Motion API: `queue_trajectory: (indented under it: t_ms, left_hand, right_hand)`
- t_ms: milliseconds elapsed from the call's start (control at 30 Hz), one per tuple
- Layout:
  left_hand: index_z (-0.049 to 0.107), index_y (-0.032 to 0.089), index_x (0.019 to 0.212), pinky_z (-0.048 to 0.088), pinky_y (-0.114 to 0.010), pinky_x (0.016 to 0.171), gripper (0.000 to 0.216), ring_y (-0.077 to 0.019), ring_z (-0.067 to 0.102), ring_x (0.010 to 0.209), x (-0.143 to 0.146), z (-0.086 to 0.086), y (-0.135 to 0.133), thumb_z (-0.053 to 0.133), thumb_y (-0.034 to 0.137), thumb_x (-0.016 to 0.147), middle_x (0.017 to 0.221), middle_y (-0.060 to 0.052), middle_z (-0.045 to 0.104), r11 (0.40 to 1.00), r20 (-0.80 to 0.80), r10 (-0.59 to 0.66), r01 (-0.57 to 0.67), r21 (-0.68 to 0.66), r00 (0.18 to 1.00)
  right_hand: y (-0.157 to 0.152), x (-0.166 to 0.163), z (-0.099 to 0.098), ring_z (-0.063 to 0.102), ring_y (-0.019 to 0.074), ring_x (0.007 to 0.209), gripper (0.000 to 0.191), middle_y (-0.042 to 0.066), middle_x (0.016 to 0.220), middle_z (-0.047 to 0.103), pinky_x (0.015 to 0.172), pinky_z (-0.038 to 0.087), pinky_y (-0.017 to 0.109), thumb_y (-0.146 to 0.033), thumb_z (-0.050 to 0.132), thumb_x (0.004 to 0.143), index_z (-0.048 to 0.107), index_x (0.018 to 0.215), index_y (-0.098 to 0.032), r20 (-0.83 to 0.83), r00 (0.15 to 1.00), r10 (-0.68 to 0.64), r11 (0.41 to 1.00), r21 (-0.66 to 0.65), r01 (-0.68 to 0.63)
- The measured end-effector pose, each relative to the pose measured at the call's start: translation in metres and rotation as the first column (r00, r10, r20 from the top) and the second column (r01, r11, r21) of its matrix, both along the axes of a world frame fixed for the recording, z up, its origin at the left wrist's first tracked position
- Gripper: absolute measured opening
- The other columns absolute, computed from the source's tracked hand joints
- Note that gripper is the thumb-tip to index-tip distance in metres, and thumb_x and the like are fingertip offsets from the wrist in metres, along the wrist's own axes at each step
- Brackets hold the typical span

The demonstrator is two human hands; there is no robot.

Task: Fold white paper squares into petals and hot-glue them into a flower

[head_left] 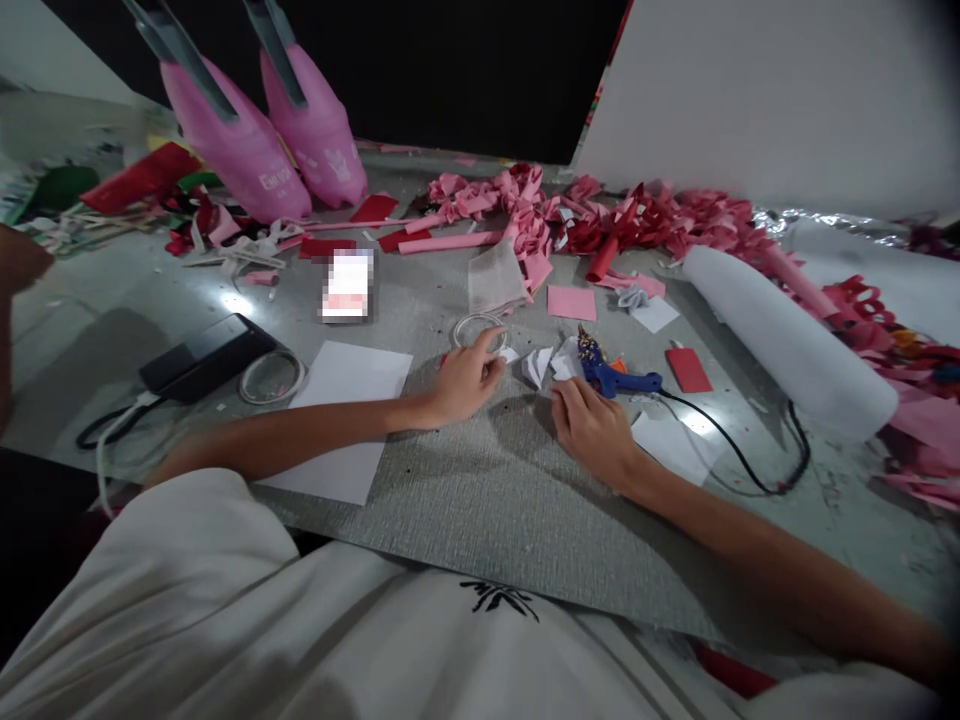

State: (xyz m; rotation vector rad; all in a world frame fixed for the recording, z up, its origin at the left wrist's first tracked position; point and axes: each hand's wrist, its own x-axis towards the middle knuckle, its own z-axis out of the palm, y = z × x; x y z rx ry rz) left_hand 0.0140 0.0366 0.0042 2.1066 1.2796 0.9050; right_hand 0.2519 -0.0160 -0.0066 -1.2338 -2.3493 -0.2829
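My left hand hovers low over the table with its index finger stretched out and its thumb apart, beside a clear coiled ring. A small white paper scrap lies by its fingertips; I see nothing gripped there. Fingers curled, my right hand closes on the edge of a white folded paper piece. Another folded white paper lies between the hands. Just beyond my right hand rests a blue glue gun on its side, its nozzle speckled gold.
White sheets lie left, near a black box-shaped device with a cable. A phone lies farther back. Two pink bottles stand at the rear left. Pink paper flowers line the back; a white paper roll lies right.
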Motion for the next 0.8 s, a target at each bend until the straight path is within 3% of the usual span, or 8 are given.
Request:
queue_trajectory:
  t_ms: [67,133,267,500,667,800]
  left_hand:
    - [0.052,0.020,0.138,0.045,-0.026,0.068,0.038,-0.0135,0.059,0.058,0.002,-0.003,-0.002,0.053,0.019,0.100,0.067,0.006,0.065,1.000,-0.056,0.000,0.002,0.030,0.998]
    - [0.060,0.020,0.126,0.047,-0.027,0.073,0.028,-0.0144,0.062,0.066,0.003,-0.005,-0.003,0.054,0.019,0.099,0.078,0.001,0.068,0.998,-0.080,-0.013,0.018,0.062,0.997]
    - [0.065,0.018,0.109,0.049,-0.029,0.080,0.017,-0.0153,0.063,0.077,0.003,-0.007,-0.001,0.061,0.013,0.093,0.096,-0.004,0.069,0.996,-0.074,-0.046,0.052,0.074,0.996]
    - [0.054,0.022,0.133,0.046,-0.027,0.071,0.037,-0.0128,0.058,0.064,0.006,-0.007,0.000,0.051,0.014,0.097,0.075,0.004,0.060,0.998,-0.007,-0.032,0.032,0.046,0.999]
    - [0.063,0.021,0.121,0.045,-0.038,0.097,0.023,-0.0206,0.066,0.097,0.011,-0.009,0.002,0.063,0.021,0.098,0.091,-0.001,0.070,0.995,-0.072,-0.051,0.057,0.082,0.996]
    - [0.067,0.021,0.110,0.041,-0.043,0.100,0.016,-0.0240,0.064,0.107,0.011,-0.008,0.002,0.070,0.027,0.096,0.105,-0.004,0.074,0.995,-0.115,-0.049,0.058,0.079,0.992]
  right_hand:
    - [0.003,-0.004,0.001,0.068,0.0254,0.094,0.020,0.014,0.109,0.071,0.076,0.053,0.035,-0.013,0.046,0.102,0.062,0.114,-0.017,0.021,1.000,0.008,0.998,-0.060,-0.007]
    - [0.006,-0.007,0.004,0.065,0.0303,0.112,0.028,0.018,0.128,0.067,0.091,0.055,0.043,-0.012,0.044,0.102,0.059,0.125,-0.016,0.044,0.998,0.045,0.995,-0.091,-0.041]
    - [0.009,-0.009,0.005,0.062,0.0340,0.118,0.033,0.022,0.145,0.059,0.100,0.053,0.052,-0.013,0.046,0.102,0.058,0.132,-0.011,0.079,0.994,0.080,0.990,-0.119,-0.071]
    - [0.011,-0.006,-0.004,0.061,0.0343,0.126,0.036,0.022,0.147,0.059,0.104,0.052,0.055,-0.015,0.045,0.103,0.059,0.135,-0.009,0.079,0.989,0.125,0.979,-0.174,-0.110]
    - [0.009,-0.007,-0.001,0.061,0.0333,0.120,0.035,0.020,0.147,0.060,0.105,0.051,0.053,-0.017,0.044,0.104,0.061,0.133,-0.007,0.116,0.987,0.111,0.982,-0.163,-0.092]
    - [0.009,-0.007,0.000,0.062,0.0324,0.115,0.033,0.020,0.144,0.062,0.104,0.052,0.052,-0.017,0.045,0.103,0.063,0.130,-0.008,0.101,0.988,0.113,0.985,-0.143,-0.098]
